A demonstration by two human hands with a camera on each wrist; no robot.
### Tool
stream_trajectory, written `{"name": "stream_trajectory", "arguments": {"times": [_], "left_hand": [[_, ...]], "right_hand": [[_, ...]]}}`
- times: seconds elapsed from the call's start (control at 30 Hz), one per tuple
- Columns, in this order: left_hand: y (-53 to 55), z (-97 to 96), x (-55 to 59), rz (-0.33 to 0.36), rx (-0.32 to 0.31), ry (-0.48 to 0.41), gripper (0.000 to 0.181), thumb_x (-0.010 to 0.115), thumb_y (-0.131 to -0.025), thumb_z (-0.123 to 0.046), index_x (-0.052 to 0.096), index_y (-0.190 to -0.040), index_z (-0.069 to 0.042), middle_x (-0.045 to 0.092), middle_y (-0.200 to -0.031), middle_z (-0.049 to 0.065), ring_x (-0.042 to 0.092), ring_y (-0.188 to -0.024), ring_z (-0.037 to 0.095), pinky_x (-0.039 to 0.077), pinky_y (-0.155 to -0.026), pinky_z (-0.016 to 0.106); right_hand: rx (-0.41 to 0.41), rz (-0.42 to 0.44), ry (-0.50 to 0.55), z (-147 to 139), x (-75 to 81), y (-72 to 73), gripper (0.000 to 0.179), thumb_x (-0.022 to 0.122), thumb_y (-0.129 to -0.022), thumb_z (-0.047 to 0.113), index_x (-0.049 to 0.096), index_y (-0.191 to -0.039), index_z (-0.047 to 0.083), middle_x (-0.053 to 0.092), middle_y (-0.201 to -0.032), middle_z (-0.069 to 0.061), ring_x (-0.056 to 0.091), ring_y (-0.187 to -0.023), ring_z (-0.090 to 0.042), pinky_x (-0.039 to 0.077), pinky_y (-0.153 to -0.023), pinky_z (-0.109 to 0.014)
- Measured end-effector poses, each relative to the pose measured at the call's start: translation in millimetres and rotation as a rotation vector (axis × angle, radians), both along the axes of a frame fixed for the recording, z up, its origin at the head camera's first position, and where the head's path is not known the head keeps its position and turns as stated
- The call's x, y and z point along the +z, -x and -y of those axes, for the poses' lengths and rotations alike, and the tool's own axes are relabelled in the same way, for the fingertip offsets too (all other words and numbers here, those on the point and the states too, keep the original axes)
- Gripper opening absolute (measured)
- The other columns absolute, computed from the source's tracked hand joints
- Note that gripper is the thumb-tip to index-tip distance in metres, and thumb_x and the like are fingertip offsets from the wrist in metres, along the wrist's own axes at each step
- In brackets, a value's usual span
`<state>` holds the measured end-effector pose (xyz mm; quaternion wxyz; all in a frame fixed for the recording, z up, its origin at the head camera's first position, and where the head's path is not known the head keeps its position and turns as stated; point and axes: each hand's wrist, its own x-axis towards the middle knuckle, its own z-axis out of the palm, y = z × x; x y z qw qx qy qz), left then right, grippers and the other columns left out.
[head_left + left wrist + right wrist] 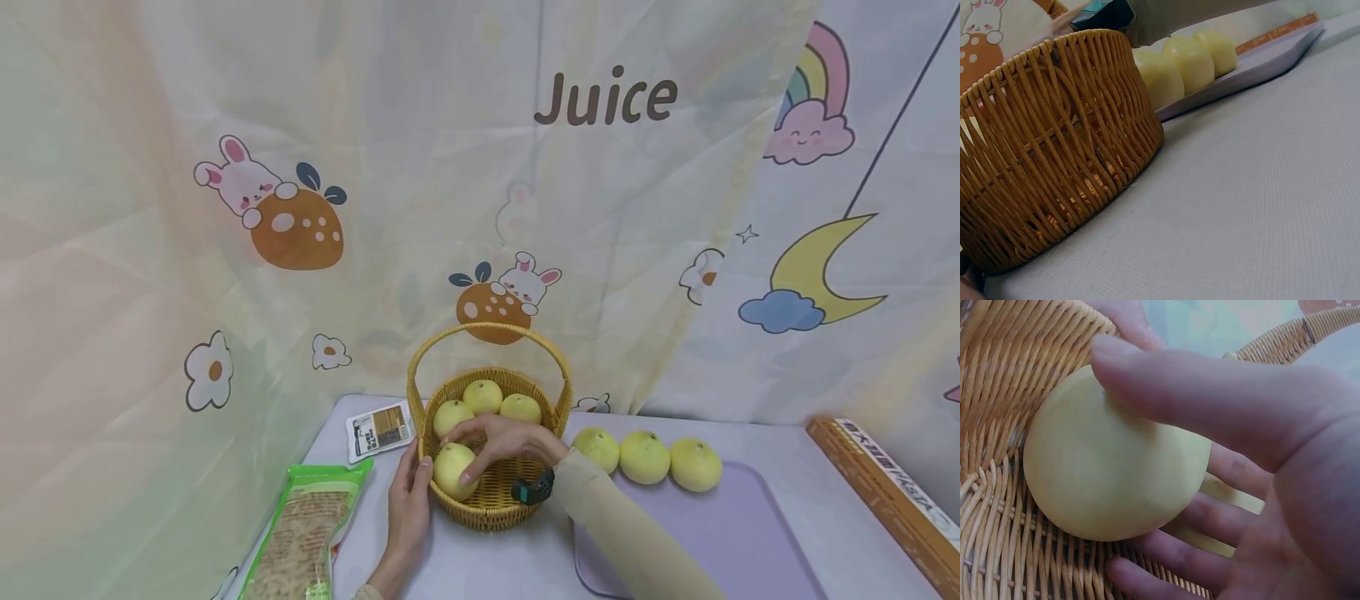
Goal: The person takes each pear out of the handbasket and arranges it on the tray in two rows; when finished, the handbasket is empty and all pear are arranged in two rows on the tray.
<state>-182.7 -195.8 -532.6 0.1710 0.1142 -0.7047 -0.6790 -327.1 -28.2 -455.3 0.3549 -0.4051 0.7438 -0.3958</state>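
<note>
A woven basket [491, 518] with a tall arched handle stands near the middle of the table in the head view. My right hand [506, 440] reaches inside and grips a round yellow fruit [1110, 462] at the basket's near left side. Its thumb lies over the fruit and the fingers curl beneath, as the right wrist view shows. Behind it in the basket sit several more yellow fruits [482, 397]. My left hand [409, 504] rests against the outside of the basket's left wall, fingers fairly straight; the left wrist view hardly shows it.
Right of the basket, three yellow fruits [645, 457] line the back edge of a lilac tray [697, 542]. A green-edged food packet [303, 533] and a small white packet [381, 430] lie to the left. A long pasta box [888, 500] is far right. A printed curtain hangs behind.
</note>
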Motion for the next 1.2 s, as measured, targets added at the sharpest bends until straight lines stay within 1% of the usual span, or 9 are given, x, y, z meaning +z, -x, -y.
{"name": "stream_trajectory", "arguments": {"times": [0.13,0.23,0.4,0.47,0.63,0.77,0.93,1.03,1.2], "left_hand": [[0.2,-0.6,0.9,0.002,0.001,0.004,0.061,0.049,-0.114,-0.036,0.031,-0.167,-0.011,0.029,-0.174,0.018,0.026,-0.162,0.039,0.02,-0.134,0.058],[0.2,-1.2,1.3,0.005,0.0,0.005,0.062,0.049,-0.114,-0.038,0.031,-0.167,-0.01,0.029,-0.174,0.018,0.026,-0.162,0.039,0.021,-0.134,0.058],[0.0,-3.2,1.5,0.015,-0.003,0.005,0.062,0.048,-0.114,-0.038,0.031,-0.167,-0.01,0.03,-0.173,0.019,0.027,-0.161,0.04,0.023,-0.133,0.058],[-0.1,-4.0,0.9,0.017,-0.003,0.004,0.062,0.048,-0.114,-0.037,0.031,-0.167,-0.009,0.03,-0.173,0.019,0.027,-0.161,0.041,0.023,-0.133,0.059],[-0.5,-4.3,0.2,0.012,-0.003,0.008,0.061,0.048,-0.114,-0.037,0.031,-0.167,-0.01,0.031,-0.173,0.019,0.028,-0.161,0.04,0.023,-0.133,0.058],[0.2,-3.6,0.8,0.022,0.0,0.018,0.063,0.048,-0.114,-0.039,0.03,-0.167,-0.011,0.03,-0.173,0.019,0.028,-0.16,0.041,0.023,-0.132,0.059],[-0.1,-3.3,0.1,0.026,0.011,0.022,0.063,0.049,-0.113,-0.04,0.031,-0.167,-0.011,0.03,-0.173,0.02,0.029,-0.16,0.042,0.023,-0.132,0.061],[-0.1,-2.8,-0.9,0.023,0.016,0.019,0.062,0.049,-0.114,-0.038,0.032,-0.167,-0.012,0.032,-0.172,0.02,0.03,-0.159,0.042,0.023,-0.132,0.061],[0.8,-1.2,-1.2,0.04,0.016,0.016,0.062,0.048,-0.114,-0.039,0.031,-0.167,-0.013,0.032,-0.173,0.019,0.03,-0.159,0.041,0.024,-0.132,0.06]], "right_hand": [[0.054,-0.028,0.011,1.4,-1.9,0.3,0.066,0.089,-0.085,0.012,0.062,-0.146,0.011,0.064,-0.149,0.001,0.06,-0.129,-0.011,0.053,-0.107,-0.028],[0.051,-0.037,0.021,1.5,-3.0,-1.3,0.063,0.09,-0.084,0.012,0.066,-0.142,0.014,0.066,-0.146,0.003,0.06,-0.126,-0.007,0.052,-0.106,-0.026],[-0.011,-0.053,0.054,0.0,-3.7,-6.1,0.062,0.095,-0.08,0.015,0.071,-0.137,0.018,0.069,-0.142,0.008,0.059,-0.127,-0.007,0.051,-0.108,-0.029],[-0.036,-0.053,0.074,-1.1,-2.6,-7.5,0.061,0.095,-0.078,0.015,0.073,-0.136,0.018,0.07,-0.14,0.007,0.06,-0.126,-0.007,0.051,-0.107,-0.029],[-0.087,-0.049,0.119,-5.4,5.9,-9.5,0.064,0.096,-0.078,0.014,0.073,-0.138,0.014,0.071,-0.141,0.002,0.063,-0.122,-0.01,0.055,-0.101,-0.027],[-0.147,-0.065,0.131,-11.2,14.5,-11.3,0.064,0.096,-0.078,0.017,0.073,-0.137,0.014,0.073,-0.137,0.004,0.064,-0.12,-0.011,0.058,-0.097,-0.027],[-0.214,-0.079,0.164,-19.9,21.1,-13.1,0.065,0.097,-0.077,0.021,0.074,-0.137,0.019,0.073,-0.136,0.004,0.063,-0.12,-0.014,0.056,-0.098,-0.03],[-0.232,-0.079,0.201,-24.6,24.0,-14.4,0.066,0.097,-0.077,0.021,0.073,-0.138,0.021,0.071,-0.139,0.002,0.063,-0.12,-0.015,0.056,-0.099,-0.031],[-0.226,-0.091,0.268,-33.1,26.0,-17.4,0.067,0.096,-0.078,0.02,0.071,-0.141,0.017,0.07,-0.143,-0.002,0.064,-0.122,-0.017,0.059,-0.097,-0.031]]}}
